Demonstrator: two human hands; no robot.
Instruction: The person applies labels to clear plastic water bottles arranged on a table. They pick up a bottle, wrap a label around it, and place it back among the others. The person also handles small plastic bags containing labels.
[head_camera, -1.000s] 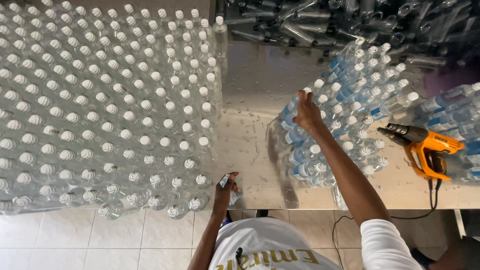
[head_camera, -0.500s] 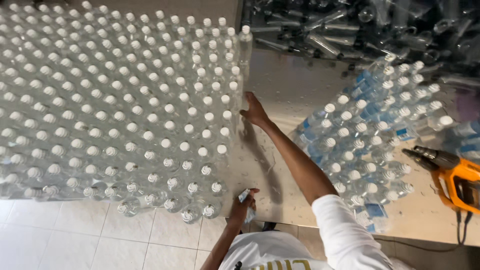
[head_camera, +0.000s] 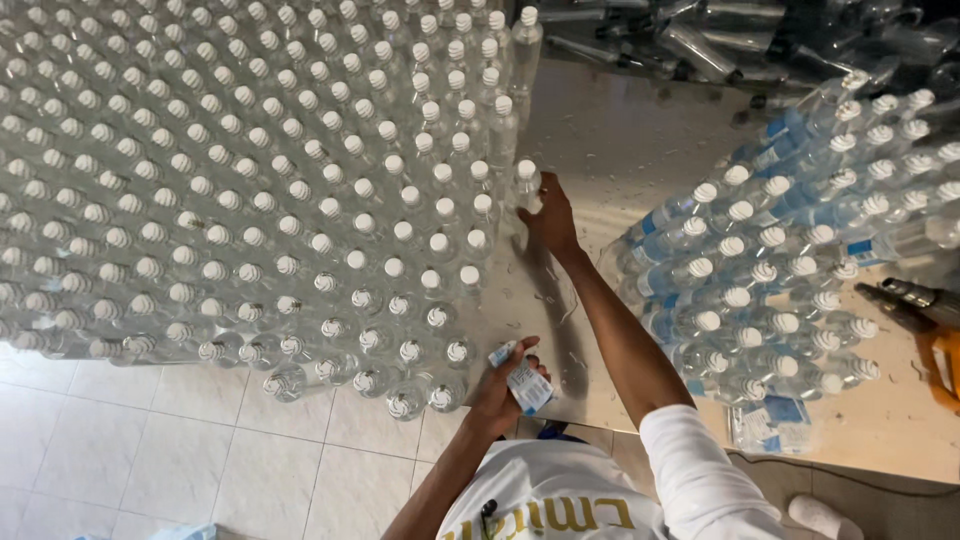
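My right hand (head_camera: 548, 222) grips a capped bottle (head_camera: 527, 186), setting it upright against the right edge of the bottle block (head_camera: 250, 190) on the bench (head_camera: 620, 130). My left hand (head_camera: 505, 385), at the bench's near edge, pinches a stack of labels (head_camera: 522, 378). Labelled bottles (head_camera: 790, 260) stand apart, right.

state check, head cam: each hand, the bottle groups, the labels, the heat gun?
right hand: placing a capped bottle at block edge
left hand: gripping label stack
unlabelled bottles: upright, capped, packed in rows
labelled bottles: capped, leaning, clustered
heat gun: lying on table, untouched
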